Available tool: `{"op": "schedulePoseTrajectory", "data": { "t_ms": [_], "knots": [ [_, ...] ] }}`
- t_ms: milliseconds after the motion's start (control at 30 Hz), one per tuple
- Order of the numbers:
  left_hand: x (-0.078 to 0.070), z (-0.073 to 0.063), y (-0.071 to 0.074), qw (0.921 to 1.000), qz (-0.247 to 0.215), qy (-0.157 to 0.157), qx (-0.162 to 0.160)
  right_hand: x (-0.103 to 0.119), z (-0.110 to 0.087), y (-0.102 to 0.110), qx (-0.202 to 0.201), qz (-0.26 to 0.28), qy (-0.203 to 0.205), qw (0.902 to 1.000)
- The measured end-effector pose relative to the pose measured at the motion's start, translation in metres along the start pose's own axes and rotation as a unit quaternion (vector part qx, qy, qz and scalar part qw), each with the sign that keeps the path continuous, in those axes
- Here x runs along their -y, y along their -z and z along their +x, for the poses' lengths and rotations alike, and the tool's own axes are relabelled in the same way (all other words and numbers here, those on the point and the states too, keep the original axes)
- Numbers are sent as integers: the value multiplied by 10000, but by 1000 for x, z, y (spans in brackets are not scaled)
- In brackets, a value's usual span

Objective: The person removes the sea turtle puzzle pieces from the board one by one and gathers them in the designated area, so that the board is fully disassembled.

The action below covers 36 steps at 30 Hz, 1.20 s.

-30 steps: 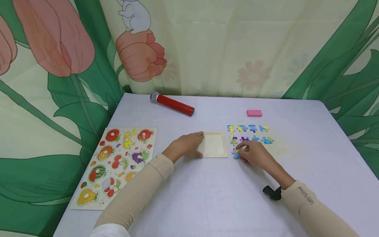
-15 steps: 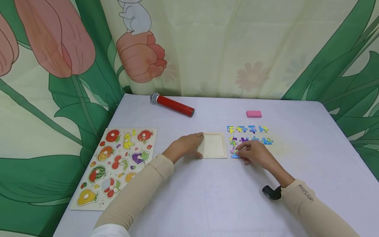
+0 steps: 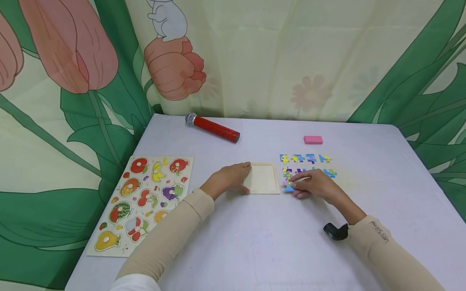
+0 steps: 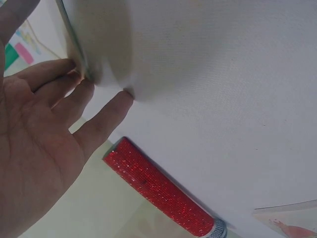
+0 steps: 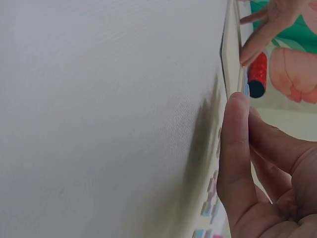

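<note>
A small wooden puzzle frame (image 3: 263, 178) with a bare pale base lies mid-table. My left hand (image 3: 229, 180) grips its left side, fingers at the far corner and thumb at the near one; in the left wrist view, the fingertips (image 4: 81, 77) meet the frame's edge. To the right of the frame, my right hand (image 3: 312, 186) pinches a pink and blue jigsaw piece (image 3: 289, 188), partly covered by the fingers. Other jigsaw pieces (image 3: 310, 158) lie in rows beyond that hand, some hidden behind it. In the right wrist view, thumb and fingers (image 5: 235, 144) close together.
A fruit puzzle board (image 3: 145, 194) lies at the left, partly under the left sleeve. At the back are a red glittery microphone (image 3: 216, 129) and a pink block (image 3: 313, 140). A black device (image 3: 335, 231) sits at the right wrist. A printed curtain (image 3: 255, 60) hangs behind the table.
The pinched jigsaw piece has turned straighter and shifted slightly left, nearer the frame, close below the piece behind it. My left hand and the frame have stayed in place.
</note>
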<state>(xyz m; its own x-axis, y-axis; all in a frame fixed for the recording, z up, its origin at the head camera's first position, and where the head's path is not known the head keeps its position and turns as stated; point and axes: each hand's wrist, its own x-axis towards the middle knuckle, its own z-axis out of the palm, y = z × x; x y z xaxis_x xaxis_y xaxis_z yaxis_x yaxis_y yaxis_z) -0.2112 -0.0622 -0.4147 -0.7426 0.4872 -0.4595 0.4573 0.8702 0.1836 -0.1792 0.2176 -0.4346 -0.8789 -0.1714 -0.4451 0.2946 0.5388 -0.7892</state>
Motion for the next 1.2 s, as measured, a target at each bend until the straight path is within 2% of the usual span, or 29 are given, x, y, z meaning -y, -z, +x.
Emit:
{"op": "schedulePoseTrajectory", "data": {
  "t_ms": [67, 167, 433, 567, 767, 967, 1067, 1133, 1200],
  "knots": [
    [0, 0, 0, 10000, -2, 8, 1, 0, 1, -1, 62, 141, -1, 9999],
    [0, 1, 0, 10000, -15, 13, -18, 1, 3, -1, 55, 81, 9, 10000],
    [-2, 1, -1, 10000, 5, 10, -5, -5, 3, 2, -115, -454, -161, 9988],
    [-3, 2, 0, 10000, 32, 8, -4, -3, 2, 1, -230, -764, -69, 9968],
    [-4, 2, 0, 10000, 0, -34, 3, 3, 1, -5, -453, -1509, 55, 9875],
    [-2, 3, -1, 9998, -200, -7, 27, 3, -4, -6, -483, -1763, 239, 9828],
    [2, 6, -4, 9992, -390, 2, 18, 3, -7, -4, -705, -1987, 436, 9766],
    [6, 9, -7, 9984, -559, 11, -112, 2, -7, -4, -991, -2131, 603, 9701],
    [11, 10, -10, 9963, -717, 77, -472, 2, -7, -6, -1330, -2246, 853, 9616]
  ]
}}
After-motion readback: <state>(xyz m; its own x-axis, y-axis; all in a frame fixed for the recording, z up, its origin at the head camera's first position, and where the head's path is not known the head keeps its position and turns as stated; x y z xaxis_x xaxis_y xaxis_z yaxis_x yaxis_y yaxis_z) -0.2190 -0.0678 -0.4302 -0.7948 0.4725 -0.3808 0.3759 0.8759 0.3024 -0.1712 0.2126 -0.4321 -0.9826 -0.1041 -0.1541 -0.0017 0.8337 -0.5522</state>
